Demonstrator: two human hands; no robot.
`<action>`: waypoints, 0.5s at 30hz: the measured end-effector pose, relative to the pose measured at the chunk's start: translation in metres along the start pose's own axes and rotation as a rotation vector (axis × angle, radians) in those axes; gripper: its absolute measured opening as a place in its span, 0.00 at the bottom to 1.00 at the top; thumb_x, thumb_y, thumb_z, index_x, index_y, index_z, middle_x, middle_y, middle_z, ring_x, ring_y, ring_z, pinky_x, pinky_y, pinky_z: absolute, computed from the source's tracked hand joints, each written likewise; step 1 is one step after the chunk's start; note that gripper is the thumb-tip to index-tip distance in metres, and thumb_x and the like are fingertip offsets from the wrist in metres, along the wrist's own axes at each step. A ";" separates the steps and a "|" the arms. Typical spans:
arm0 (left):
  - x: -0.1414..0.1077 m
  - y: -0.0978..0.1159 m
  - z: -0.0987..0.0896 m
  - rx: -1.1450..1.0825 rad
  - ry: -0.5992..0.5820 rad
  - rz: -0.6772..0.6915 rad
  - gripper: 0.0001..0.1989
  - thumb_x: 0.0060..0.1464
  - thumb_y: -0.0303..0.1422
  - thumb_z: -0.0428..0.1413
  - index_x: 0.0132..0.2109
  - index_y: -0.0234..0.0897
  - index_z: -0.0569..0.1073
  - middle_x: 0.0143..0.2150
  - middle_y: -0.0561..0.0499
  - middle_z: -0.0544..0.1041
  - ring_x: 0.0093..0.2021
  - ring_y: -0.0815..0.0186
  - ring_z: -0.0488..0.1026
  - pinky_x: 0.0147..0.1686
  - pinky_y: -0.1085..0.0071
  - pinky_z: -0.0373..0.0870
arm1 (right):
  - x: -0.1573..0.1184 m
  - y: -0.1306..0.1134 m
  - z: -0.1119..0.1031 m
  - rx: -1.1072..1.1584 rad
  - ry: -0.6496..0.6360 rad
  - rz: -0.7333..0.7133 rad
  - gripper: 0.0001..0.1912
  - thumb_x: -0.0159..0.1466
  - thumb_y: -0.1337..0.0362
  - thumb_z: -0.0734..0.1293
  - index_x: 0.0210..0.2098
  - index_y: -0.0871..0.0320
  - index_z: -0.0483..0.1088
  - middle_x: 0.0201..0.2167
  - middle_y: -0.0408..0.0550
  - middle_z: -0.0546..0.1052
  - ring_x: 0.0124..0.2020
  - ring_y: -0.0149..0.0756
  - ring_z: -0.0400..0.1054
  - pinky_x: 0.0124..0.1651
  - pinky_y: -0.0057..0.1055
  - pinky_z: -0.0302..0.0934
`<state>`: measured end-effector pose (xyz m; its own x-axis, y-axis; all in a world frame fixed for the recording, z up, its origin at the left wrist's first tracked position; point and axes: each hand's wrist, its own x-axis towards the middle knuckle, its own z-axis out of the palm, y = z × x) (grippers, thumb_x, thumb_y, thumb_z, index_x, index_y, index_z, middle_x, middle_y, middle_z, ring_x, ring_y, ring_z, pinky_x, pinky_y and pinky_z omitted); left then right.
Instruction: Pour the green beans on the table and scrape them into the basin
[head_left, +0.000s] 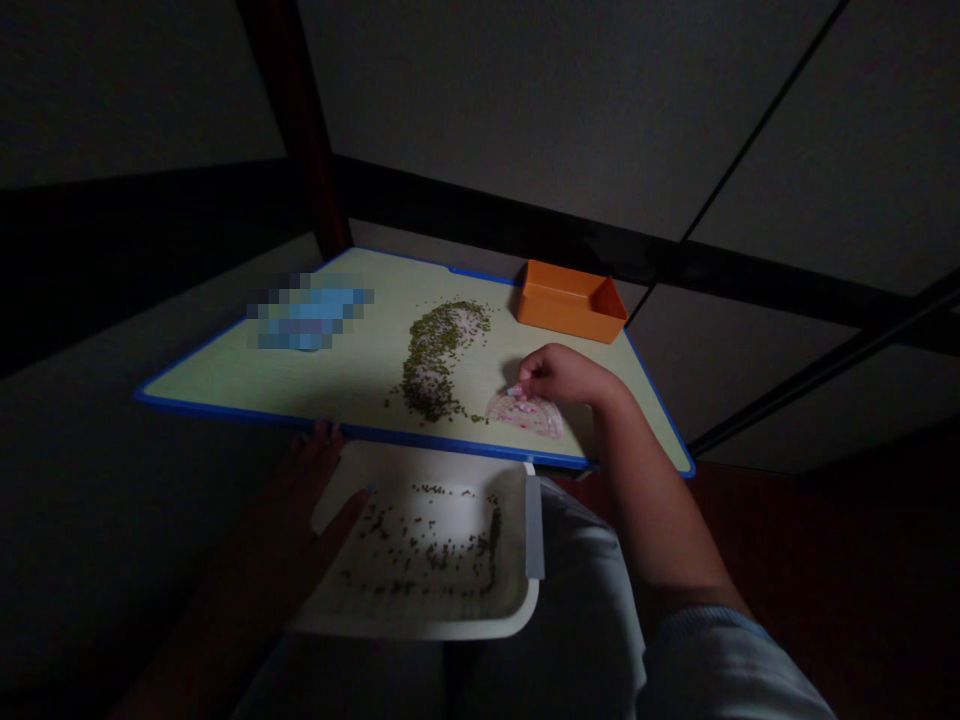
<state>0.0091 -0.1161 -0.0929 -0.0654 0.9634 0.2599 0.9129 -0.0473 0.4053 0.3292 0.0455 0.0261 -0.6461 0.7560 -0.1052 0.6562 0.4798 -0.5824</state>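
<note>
A pile of small green beans or seeds lies on the middle of the pale table with a blue edge. Right of the pile, my right hand is closed over a pink, patterned half-round plate like a protractor, its fingertips pinched at the plate's upper edge. Below the table's near edge, a white basin rests over my lap with scattered green beans inside. At its left side is my left hand, thumb spread from the fingers, thumb over the basin.
An orange open box stands at the table's back right. A blurred blue item lies at the left. Behind the table are light panels and a dark red post.
</note>
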 end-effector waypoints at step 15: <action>0.000 0.000 0.001 -0.003 0.016 0.025 0.39 0.54 0.56 0.42 0.67 0.38 0.55 0.72 0.45 0.54 0.71 0.55 0.51 0.67 0.51 0.54 | 0.003 -0.001 0.004 -0.004 0.029 0.002 0.09 0.57 0.64 0.66 0.25 0.63 0.74 0.20 0.43 0.72 0.23 0.28 0.61 0.30 0.28 0.53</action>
<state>0.0091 -0.1158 -0.0936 -0.0488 0.9577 0.2836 0.9133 -0.0722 0.4009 0.3249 0.0452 0.0234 -0.6333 0.7694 -0.0833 0.6593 0.4799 -0.5788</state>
